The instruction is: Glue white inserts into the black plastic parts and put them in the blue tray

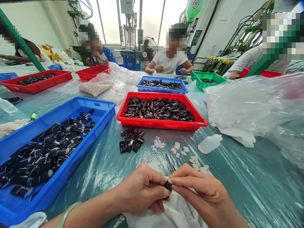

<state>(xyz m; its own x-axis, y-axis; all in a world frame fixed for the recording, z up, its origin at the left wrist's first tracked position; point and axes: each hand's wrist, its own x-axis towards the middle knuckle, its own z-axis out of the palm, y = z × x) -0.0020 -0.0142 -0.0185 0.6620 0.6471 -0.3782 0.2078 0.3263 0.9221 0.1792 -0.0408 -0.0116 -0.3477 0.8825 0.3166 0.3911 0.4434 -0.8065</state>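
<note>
My left hand (144, 190) is closed, its thumb and fingers gripping a small black part (168, 186) above a white cloth (171, 213). The fingers of my right hand (201, 190) pinch a small white piece (169, 180) at the upper end of that part. Thin metal tweezers (171, 163) run beneath my right hand; whether it holds them too is hidden. Beyond my hands lie white scraps (158, 144), small whitish pads (177, 145) and a loose pile of black parts (131, 139).
A blue tray (104, 115) of black parts stands at left, a fuller red tray (163, 124) ahead. A clear squeeze bottle (210, 144) lies at right, near plastic bags (232, 107). Co-workers sit across the table; a green post (273, 53) slants at right.
</note>
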